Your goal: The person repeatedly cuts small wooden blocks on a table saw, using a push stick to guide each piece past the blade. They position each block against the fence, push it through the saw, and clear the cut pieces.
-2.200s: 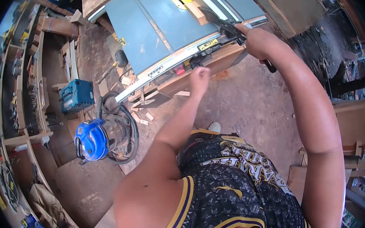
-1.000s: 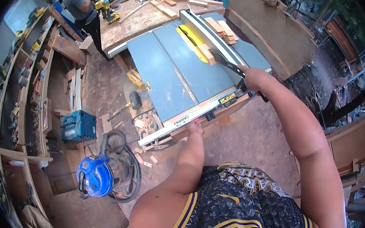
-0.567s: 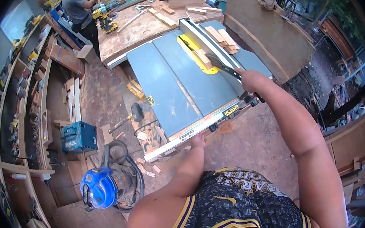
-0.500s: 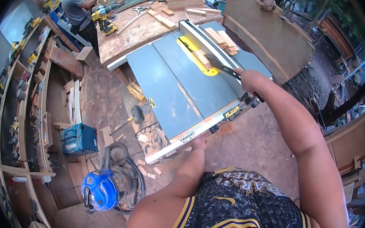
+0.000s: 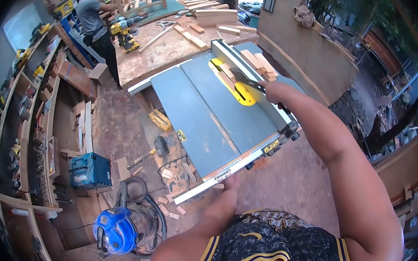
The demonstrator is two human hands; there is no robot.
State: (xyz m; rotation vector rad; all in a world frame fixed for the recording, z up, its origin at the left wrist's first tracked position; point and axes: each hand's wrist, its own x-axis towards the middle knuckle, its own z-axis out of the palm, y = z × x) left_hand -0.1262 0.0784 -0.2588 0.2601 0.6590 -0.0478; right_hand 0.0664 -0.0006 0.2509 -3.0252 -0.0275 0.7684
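On the grey table saw (image 5: 208,120), a small wood piece (image 5: 227,73) lies over the yellow insert plate (image 5: 242,95), beside the fence (image 5: 260,88). My right hand (image 5: 278,92) is closed around the handle of a black push stick (image 5: 249,82), whose far end meets the wood piece. My left hand (image 5: 231,181) is at the saw's front rail (image 5: 209,181), its fingers mostly hidden beneath the edge. Several cut strips (image 5: 259,63) rest on the saw top beyond the fence.
Behind the saw stands a workbench (image 5: 161,52) with a yellow drill (image 5: 124,35) and boards. A co-worker (image 5: 93,21) stands at the far left. A blue vacuum (image 5: 115,231) and a teal toolbox (image 5: 90,170) are on the floor left, near shelves (image 5: 31,117).
My right hand and the push stick have moved forward along the fence, and the wood piece has slid farther up the yellow plate. The head view has shifted slightly.
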